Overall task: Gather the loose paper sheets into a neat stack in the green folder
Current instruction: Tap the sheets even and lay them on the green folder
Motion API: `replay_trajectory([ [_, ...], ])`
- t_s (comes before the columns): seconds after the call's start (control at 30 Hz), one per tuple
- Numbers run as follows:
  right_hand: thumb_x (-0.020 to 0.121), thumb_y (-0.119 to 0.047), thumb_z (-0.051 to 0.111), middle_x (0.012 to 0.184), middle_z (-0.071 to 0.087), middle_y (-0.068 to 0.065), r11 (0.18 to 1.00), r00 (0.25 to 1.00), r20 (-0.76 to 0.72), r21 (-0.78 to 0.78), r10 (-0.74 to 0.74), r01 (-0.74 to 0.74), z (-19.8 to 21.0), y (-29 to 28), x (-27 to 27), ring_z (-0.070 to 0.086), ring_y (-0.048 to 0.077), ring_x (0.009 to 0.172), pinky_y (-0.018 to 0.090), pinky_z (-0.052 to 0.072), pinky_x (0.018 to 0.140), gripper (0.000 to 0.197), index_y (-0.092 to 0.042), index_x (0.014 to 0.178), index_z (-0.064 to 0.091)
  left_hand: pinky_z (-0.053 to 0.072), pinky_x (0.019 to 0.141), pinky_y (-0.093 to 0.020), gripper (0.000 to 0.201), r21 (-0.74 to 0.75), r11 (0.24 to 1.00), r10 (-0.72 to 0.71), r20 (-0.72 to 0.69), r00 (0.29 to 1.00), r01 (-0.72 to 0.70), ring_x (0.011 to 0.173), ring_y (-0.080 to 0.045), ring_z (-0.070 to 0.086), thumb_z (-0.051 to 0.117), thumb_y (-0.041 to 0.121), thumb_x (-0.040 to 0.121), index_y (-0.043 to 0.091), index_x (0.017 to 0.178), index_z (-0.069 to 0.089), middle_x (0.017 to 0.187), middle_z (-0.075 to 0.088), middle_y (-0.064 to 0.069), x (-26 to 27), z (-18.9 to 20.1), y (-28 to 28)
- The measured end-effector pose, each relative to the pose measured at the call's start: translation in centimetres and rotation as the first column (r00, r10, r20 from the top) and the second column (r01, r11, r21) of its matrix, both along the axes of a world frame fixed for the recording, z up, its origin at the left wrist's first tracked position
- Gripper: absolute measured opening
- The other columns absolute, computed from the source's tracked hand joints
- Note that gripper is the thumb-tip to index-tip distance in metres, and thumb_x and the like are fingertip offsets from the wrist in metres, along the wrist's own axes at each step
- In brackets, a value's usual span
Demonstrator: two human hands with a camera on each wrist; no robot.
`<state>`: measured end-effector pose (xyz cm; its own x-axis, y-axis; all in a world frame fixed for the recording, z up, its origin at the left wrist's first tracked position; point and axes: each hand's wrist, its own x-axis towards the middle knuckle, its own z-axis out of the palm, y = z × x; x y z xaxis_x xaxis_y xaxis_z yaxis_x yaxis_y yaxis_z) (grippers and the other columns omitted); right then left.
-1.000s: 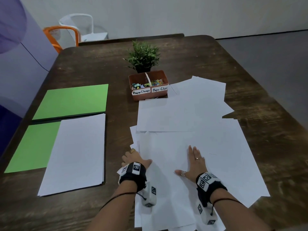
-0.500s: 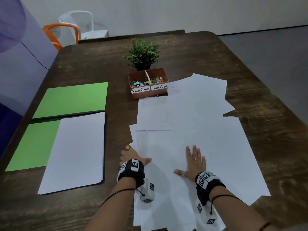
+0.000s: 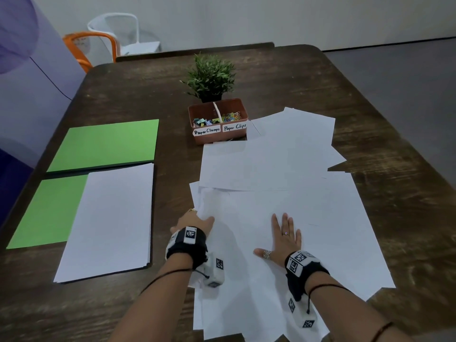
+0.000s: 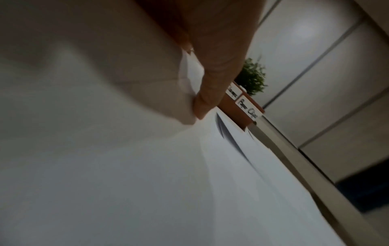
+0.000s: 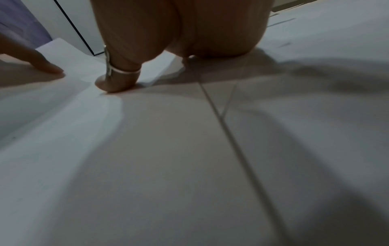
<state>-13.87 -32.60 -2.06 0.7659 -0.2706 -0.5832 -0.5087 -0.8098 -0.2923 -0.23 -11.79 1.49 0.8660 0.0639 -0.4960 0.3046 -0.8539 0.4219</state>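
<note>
Loose sheets point(image 3: 283, 208) under flat right hand point(image 3: 285, 239), edge pinched by left hand point(image 3: 195, 222), beside clip box point(image 3: 218, 120).

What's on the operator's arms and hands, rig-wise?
Both forearms are bare, no sleeves. Each wrist has a black strap with black-and-white square tag markers and a white camera block, also tagged, hanging below. A thin black cord loops each forearm. The left hand wears a gold ring; the right hand wears a ring with a pink stone and a silver thumb ring.
</note>
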Motion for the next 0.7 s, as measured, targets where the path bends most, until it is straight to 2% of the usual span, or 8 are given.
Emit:
replay_trajectory([
  [0.07,0.072,-0.073,0.054,0.147,-0.039,0.007,1.000,1.000,0.000,0.001,0.007,-0.007,0.0,0.0,0.0,-0.033,0.024,0.137,0.047,-0.015,0.113,0.119,-0.024,0.142,-0.029,0.050,0.079,-0.032,0.029,-0.109,0.993,0.037,-0.075,0.997,-0.045,0.081,-0.027,0.061,0.065,0.041,0.064,0.019,0.080,0.058,0.085,0.065,-0.002,1.1,0.3,0.6],
  [0.13,0.071,-0.075,0.052,0.146,-0.041,0.007,1.000,1.000,0.001,0.000,0.012,-0.012,-0.2,0.0,-0.1,-0.034,0.024,0.137,0.048,-0.015,0.112,0.119,-0.024,0.142,-0.030,0.052,0.071,-0.029,0.029,-0.183,0.982,0.020,-0.154,0.988,-0.048,0.077,-0.024,0.063,0.073,0.029,0.063,0.016,0.085,0.059,0.082,0.065,-0.002,2.0,0.4,0.7],
  [0.23,0.070,-0.079,0.048,0.145,-0.042,0.004,1.000,1.000,0.005,0.021,0.002,-0.002,-0.2,-0.1,-0.1,-0.035,0.022,0.137,0.048,-0.016,0.111,0.119,-0.025,0.141,-0.030,0.054,0.080,-0.036,0.046,-0.248,0.969,-0.043,-0.195,0.980,-0.006,0.083,-0.024,0.064,0.082,0.026,0.059,0.013,0.098,0.062,0.097,0.068,-0.004,3.0,-0.3,0.4],
  [0.3,0.073,-0.078,0.044,0.147,-0.040,0.003,0.999,1.000,0.013,0.049,-0.024,0.024,-0.2,-0.2,0.0,-0.033,0.021,0.137,0.048,-0.016,0.112,0.114,-0.024,0.142,-0.030,0.051,0.084,-0.033,0.043,-0.203,0.978,-0.081,-0.164,0.983,0.046,0.088,-0.024,0.062,0.079,0.028,0.063,0.016,0.100,0.061,0.106,0.067,-0.004,3.0,-0.7,-0.2],
  [0.37,0.080,-0.074,0.040,0.150,-0.034,0.002,0.994,0.997,0.042,0.085,-0.069,0.065,-0.2,-0.5,0.0,-0.029,0.018,0.139,0.046,-0.015,0.113,0.106,-0.023,0.143,-0.027,0.050,0.084,-0.031,0.032,-0.136,0.987,-0.102,-0.090,0.991,0.089,0.095,-0.027,0.061,0.073,0.024,0.070,0.015,0.098,0.060,0.110,0.065,-0.007,2.6,0.3,-0.9],
  [0.5,0.094,-0.055,0.032,0.157,-0.016,-0.001,0.963,0.963,0.145,0.178,-0.227,0.200,0.0,-0.8,0.2,-0.014,0.014,0.144,0.040,-0.008,0.116,0.080,-0.022,0.147,-0.018,0.043,0.073,-0.024,0.022,-0.072,0.980,-0.176,0.106,0.979,0.184,0.100,-0.030,0.062,0.069,0.013,0.077,0.007,0.097,0.065,0.108,0.066,-0.013,2.8,3.6,-1.8],
  [0.6,0.097,-0.050,0.031,0.158,-0.007,-0.002,0.940,0.930,0.205,0.224,-0.304,0.258,0.0,-0.9,0.1,-0.007,0.013,0.145,0.038,-0.005,0.116,0.073,-0.022,0.148,-0.012,0.046,0.075,-0.029,0.023,-0.005,0.964,-0.253,0.297,0.921,0.267,0.097,-0.033,0.062,0.069,0.017,0.078,0.001,0.095,0.066,0.103,0.067,-0.017,4.1,8.5,-1.7],
  [0.7,0.094,-0.054,0.034,0.158,-0.005,-0.002,0.916,0.921,0.167,0.260,-0.353,0.304,0.6,-0.8,0.6,-0.006,0.014,0.146,0.040,-0.004,0.117,0.074,-0.022,0.150,-0.005,0.046,0.068,-0.032,0.024,-0.018,0.953,-0.259,0.469,0.845,0.302,0.085,-0.032,0.062,0.069,0.020,0.078,-0.001,0.087,0.065,0.090,0.067,-0.017,5.3,13.3,-0.8],
])
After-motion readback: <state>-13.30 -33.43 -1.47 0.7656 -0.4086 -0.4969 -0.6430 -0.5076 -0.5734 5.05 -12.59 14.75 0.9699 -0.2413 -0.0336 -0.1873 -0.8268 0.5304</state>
